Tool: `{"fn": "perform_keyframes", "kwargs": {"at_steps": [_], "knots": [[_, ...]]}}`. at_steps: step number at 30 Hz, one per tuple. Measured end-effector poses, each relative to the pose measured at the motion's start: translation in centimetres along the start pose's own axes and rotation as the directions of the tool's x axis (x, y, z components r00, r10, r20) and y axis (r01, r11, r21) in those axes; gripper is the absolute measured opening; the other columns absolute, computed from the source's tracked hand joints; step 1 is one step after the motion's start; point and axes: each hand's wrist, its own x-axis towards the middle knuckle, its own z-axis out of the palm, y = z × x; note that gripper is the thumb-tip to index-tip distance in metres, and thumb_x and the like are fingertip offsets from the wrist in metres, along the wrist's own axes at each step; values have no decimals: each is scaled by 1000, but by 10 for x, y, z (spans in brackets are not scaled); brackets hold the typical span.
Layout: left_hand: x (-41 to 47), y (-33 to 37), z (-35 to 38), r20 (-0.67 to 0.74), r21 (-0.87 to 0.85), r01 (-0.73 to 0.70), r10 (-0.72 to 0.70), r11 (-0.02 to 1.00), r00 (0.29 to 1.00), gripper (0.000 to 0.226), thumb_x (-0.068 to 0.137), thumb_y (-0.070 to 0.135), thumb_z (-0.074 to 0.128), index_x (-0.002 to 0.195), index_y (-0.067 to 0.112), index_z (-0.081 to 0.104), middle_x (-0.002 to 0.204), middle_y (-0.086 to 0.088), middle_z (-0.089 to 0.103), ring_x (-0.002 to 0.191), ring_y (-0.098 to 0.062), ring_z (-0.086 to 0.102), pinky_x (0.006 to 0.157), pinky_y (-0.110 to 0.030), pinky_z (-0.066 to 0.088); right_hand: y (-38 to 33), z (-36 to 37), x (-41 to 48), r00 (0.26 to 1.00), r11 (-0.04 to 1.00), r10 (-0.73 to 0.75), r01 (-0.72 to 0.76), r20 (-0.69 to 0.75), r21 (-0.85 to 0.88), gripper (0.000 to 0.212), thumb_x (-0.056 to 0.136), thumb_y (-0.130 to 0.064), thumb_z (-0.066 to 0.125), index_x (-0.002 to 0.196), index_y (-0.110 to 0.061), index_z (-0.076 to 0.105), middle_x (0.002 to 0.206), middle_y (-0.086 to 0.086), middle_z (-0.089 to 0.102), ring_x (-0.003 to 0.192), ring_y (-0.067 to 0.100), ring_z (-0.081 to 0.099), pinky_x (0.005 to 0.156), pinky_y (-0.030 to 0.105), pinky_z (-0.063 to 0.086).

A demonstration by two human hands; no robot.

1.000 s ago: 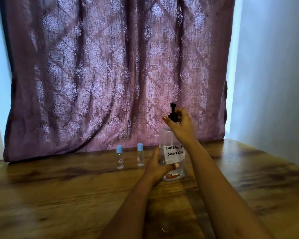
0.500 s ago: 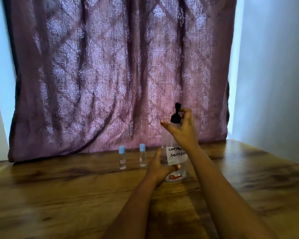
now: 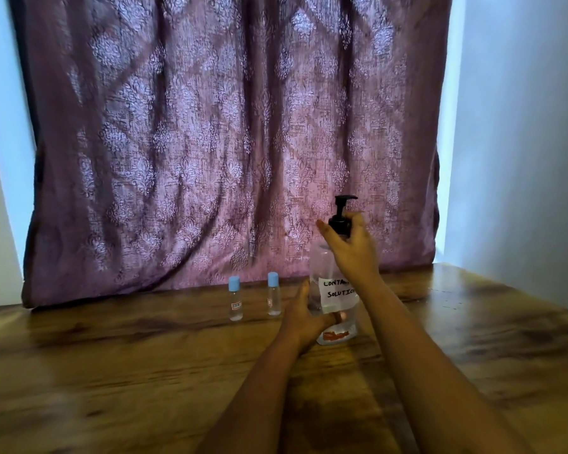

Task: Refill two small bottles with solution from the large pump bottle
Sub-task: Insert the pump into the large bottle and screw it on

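A large clear pump bottle (image 3: 336, 299) with a white handwritten label stands upright on the wooden table (image 3: 145, 371). My left hand (image 3: 304, 317) grips its lower body from the left. My right hand (image 3: 351, 247) curls its fingers round the black pump collar (image 3: 340, 224); the pump's head and nozzle stick up above my fingers. Two small clear bottles with light blue caps stand capped to the left: one (image 3: 235, 299) farther left, the other (image 3: 273, 294) close to my left hand.
A patterned purple curtain (image 3: 227, 142) hangs right behind the bottles along the table's back edge. A pale wall (image 3: 522, 158) closes the right side. The table's right edge runs diagonally at the far right.
The black pump head has turned and now stands higher above my right hand's fingers, with its nozzle showing to the right. My left hand keeps its grip on the bottle body.
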Motion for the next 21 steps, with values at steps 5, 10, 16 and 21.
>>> {"fn": "perform_keyframes", "kwargs": {"at_steps": [5,10,16,21], "knots": [[1,0,0,-11,0,2,-2,1000,1000,74,63,29,86,124,37,45,114,5,65,106,-17,60,93,-49,53,1,-4,1,998,992,20,-27,53,123,23,89,-34,58,106,-19,56,95,-2,64,91,17,62,82,34,51],[0,1,1,4,11,-3,3,1000,1000,83,64,30,86,135,31,42,119,4,64,109,-17,59,94,-47,53,-2,-6,2,999,995,52,-50,-15,87,49,74,-47,71,106,-17,49,96,-5,62,84,10,61,73,24,50],[-2,3,0,-8,7,8,-8,1000,1000,87,66,27,85,139,28,38,123,0,63,112,-19,58,96,-47,51,1,-8,1,993,981,33,-55,117,187,17,88,-35,59,102,-26,59,96,-3,65,93,17,63,82,34,49],[-2,4,1,0,5,10,-10,1000,1000,85,66,25,86,137,28,40,123,-1,63,114,-21,58,97,-50,50,0,-9,1,999,992,20,-23,26,126,33,78,-41,68,95,-21,50,89,-7,62,79,5,61,65,14,48]]}}
